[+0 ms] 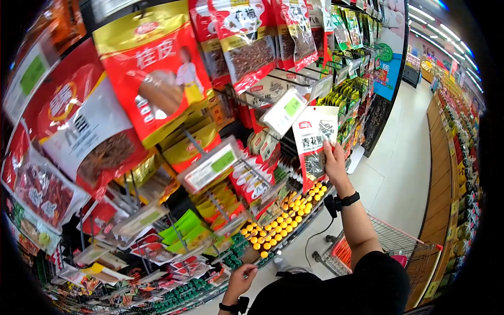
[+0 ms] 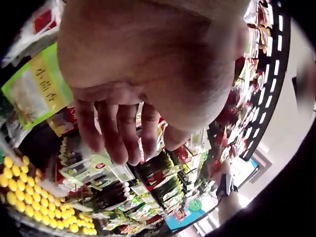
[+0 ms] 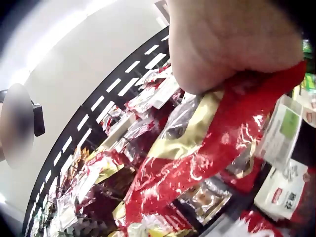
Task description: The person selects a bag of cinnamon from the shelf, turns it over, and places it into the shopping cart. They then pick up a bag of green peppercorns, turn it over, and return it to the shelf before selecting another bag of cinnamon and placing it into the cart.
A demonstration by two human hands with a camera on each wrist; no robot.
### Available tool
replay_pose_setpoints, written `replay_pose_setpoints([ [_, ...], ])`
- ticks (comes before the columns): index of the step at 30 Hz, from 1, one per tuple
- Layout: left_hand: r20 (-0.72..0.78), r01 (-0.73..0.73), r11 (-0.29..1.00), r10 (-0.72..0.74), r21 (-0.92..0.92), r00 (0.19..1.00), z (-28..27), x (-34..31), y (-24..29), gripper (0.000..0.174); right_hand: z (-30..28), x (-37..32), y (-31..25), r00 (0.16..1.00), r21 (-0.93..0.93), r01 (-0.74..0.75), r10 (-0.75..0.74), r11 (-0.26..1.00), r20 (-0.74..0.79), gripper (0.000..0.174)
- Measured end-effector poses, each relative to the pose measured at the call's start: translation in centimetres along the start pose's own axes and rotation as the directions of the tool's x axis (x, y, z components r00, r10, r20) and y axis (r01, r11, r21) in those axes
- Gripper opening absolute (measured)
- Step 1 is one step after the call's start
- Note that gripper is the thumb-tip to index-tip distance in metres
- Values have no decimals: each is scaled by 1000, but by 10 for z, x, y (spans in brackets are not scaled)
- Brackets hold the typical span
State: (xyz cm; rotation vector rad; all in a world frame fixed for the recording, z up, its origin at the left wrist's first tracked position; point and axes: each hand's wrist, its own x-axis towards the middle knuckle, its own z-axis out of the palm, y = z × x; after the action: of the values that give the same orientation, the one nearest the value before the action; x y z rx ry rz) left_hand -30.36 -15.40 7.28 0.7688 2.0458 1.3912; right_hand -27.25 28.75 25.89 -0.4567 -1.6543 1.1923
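Observation:
My right hand [image 1: 335, 161] pinches a packet of green Sichuan peppercorns [image 1: 310, 134] by its side edge, thumb across the front. White at the top and red lower down, the packet has a clear window onto dark contents. In the right wrist view, a glossy red packet with a gold band [image 3: 197, 133] lies right at the palm of the right hand [image 3: 237, 44]; the fingertips are hidden. Low near the body, my left hand [image 1: 241, 279] holds nothing. Its fingers hang loosely bent in the left wrist view, close to a green packet [image 2: 42, 84].
Hanging spice packets [image 1: 157, 68] fill the rack on metal hooks, with price tags [image 1: 283, 111] sticking out in front. Yellow-capped bottles [image 1: 278, 228] stand on the lower shelf. A shopping cart [image 1: 386, 236] is at the right, by the aisle floor [image 1: 404, 152].

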Motion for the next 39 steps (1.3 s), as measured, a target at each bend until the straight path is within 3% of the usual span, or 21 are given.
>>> replay_pose_setpoints([
  [2, 49, -29, 997, 25, 76, 998, -2, 25, 36, 17, 0, 21, -2, 997, -14, 60, -59, 998, 49, 34],
  [5, 21, -73, 997, 72, 37, 997, 8, 54, 40, 16, -4, 42, -6, 995, -91, -3, 12, 996, 100, 33],
  [6, 61, -58, 997, 55, 51, 997, 8, 61, 37, 19, -5, 49, 5, 997, -74, 44, -38, 996, 72, 33],
  [7, -19, -175, 985, 175, 16, 984, 15, 68, 31, 14, -6, 53, 5, 993, -42, 77, -73, 996, 92, 33],
  [8, 20, -109, 994, 108, 2, 994, 15, 73, 46, 13, -7, 54, 1, 993, -42, 77, -73, 996, 91, 33],
  [9, -9, -207, 978, 207, -24, 978, 23, 78, 32, 13, -8, 54, 0, 992, -40, 74, -69, 996, 104, 34],
  [11, 39, -157, 987, 156, 27, 987, 21, 84, 56, 11, -10, 57, 10, 988, 51, 109, -113, 993, 102, 36],
  [13, 42, -119, 992, 117, 31, 992, 25, 89, 51, 12, -13, 63, 22, 991, 246, 14, -45, 969, 122, 40],
  [15, 82, -71, 996, 67, 54, 994, 25, 95, 52, 17, -14, 72, 27, 991, 282, -30, -8, 959, 131, 40],
  [22, 152, -26, 999, 22, 20, 988, 27, 113, 58, 20, -31, 82, 27, 978, 160, -93, 60, 983, 200, 37],
  [26, 177, 11, 998, -23, 66, 984, 22, 125, 61, 22, -29, 82, 5, 962, 219, -136, 76, 966, 263, 41],
  [30, 111, -23, 999, 20, 26, 994, 24, 130, 56, 22, -33, 89, -4, 953, 204, -162, 99, 966, 287, 42],
  [34, 94, -56, 993, 46, 102, 995, 19, 132, 61, 23, -35, 94, -17, 936, 134, -174, 122, 975, 329, 42],
  [39, 131, 94, 991, -105, 92, 986, 13, 136, 71, 24, -35, 100, -20, 914, 69, -150, 112, 986, 390, 42],
])
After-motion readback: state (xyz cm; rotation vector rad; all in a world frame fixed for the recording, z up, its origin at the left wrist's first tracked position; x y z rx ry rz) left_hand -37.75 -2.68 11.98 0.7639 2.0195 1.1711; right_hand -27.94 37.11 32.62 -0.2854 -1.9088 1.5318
